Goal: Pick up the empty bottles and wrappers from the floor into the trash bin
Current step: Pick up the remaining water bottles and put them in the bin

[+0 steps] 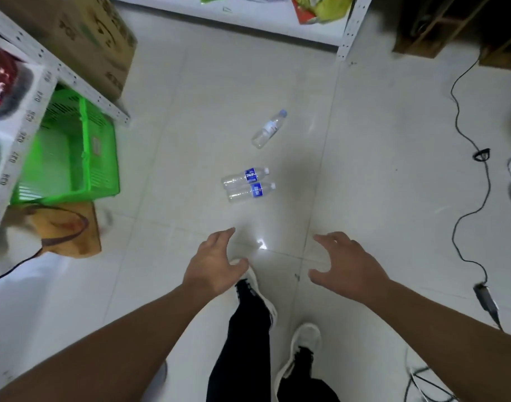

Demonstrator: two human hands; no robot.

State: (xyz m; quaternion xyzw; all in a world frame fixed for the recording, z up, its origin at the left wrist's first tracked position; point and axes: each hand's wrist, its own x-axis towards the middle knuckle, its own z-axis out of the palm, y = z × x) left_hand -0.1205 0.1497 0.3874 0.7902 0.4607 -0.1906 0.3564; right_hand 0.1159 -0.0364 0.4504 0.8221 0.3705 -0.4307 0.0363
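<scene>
Left hand (pixel 212 264) and right hand (pixel 345 264) both spread, empty. Ahead on the floor (pixel 190 111), apart from fingers: two clear blue-labelled bottles (pixel 248 184) touching; a third bottle (pixel 268 129) farther off.

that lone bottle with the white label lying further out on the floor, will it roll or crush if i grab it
The white-label bottle lies on its side on smooth, glossy tile, so a nudge would probably send it rolling. It looks clear and empty, so likely very light. Thin plastic like this may dent under a firm squeeze.
</scene>
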